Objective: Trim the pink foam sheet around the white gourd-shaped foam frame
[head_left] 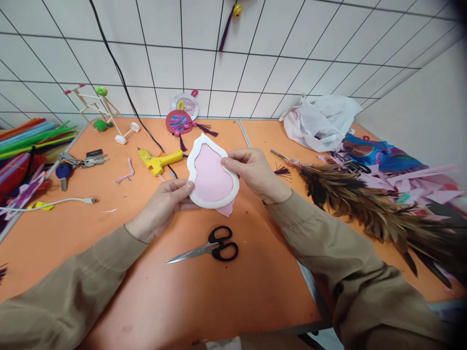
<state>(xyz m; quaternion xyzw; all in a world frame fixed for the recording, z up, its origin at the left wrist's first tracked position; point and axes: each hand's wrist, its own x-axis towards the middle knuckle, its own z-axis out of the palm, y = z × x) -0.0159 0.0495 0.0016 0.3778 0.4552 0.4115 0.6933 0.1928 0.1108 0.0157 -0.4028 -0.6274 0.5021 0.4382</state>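
Observation:
Between my two hands I hold up a white gourd-shaped frame [194, 154] with a pink sheet [213, 177] filling its opening. A corner of the pink material sticks out below the frame's bottom edge. My left hand [164, 201] pinches the lower left rim, thumb on the front. At the upper right rim, my right hand [253, 170] grips with its thumb on the front; the fingers behind are hidden. Black-handled scissors [215, 245] lie on the table below the frame, blades pointing left. Behind my left hand rests a yellow glue gun [158, 159].
Feathers [350, 206], pink scraps [419, 187] and a white plastic bag [321, 121] occupy the right side of the orange table [233, 301]. Keys [78, 163], a white cable [69, 200] and coloured pipe cleaners [32, 138] lie left. Tasselled round ornaments [179, 121] lean against the tiled wall.

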